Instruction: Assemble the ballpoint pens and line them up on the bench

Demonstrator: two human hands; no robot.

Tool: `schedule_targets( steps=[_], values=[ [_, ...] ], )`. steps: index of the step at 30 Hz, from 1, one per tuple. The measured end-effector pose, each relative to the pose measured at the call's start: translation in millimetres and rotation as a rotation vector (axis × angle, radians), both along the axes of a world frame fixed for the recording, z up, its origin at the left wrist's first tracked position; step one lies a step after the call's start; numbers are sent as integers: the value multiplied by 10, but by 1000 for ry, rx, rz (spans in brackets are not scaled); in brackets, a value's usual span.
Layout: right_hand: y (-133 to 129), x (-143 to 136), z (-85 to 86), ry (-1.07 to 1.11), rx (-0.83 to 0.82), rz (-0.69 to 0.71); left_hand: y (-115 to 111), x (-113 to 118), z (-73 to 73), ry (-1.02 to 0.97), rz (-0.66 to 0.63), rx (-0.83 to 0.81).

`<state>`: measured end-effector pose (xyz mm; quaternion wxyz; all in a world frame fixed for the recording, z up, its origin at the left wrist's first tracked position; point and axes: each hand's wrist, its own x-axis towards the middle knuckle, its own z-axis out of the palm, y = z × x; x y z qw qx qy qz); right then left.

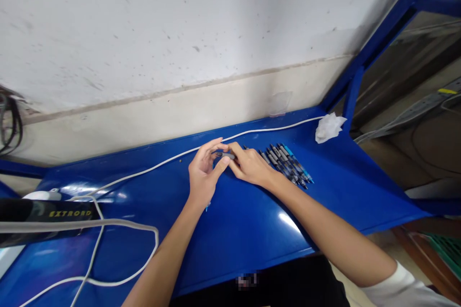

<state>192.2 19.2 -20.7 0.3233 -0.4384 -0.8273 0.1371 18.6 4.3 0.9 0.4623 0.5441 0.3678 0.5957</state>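
Observation:
A dark pen part with a grey grip (224,155) is held between my two hands over the blue table. My left hand (203,168) is closed on it, with the thumb along its side and the fingers curled behind. From the other end, my right hand (250,164) pinches the pen, and its fingers hide part of it. Just right of my right hand lies a row of several pens (288,164), dark and grey with light blue ones at the right edge. A small blue tip (208,206) shows beside my left wrist; most of it is hidden.
A white cable (162,160) runs along the back of the blue table (345,187) and loops at the left. Crumpled white tissue (329,127) sits at the back right. At the left is a black object with EXTRORD lettering (70,213). A wall (180,33) rises behind.

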Motion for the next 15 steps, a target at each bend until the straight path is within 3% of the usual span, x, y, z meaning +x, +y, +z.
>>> schedule_targets(
  steps=[7,12,15],
  values=[
    [10,11,18,54,-29,14,25,-23,-36,14,27,18],
    [-3,-18,20,68,-50,27,22,-39,-24,8,-34,-4],
    [-15,-13,43,87,-59,24,26,-43,-34,43,19,-14]
  ],
)
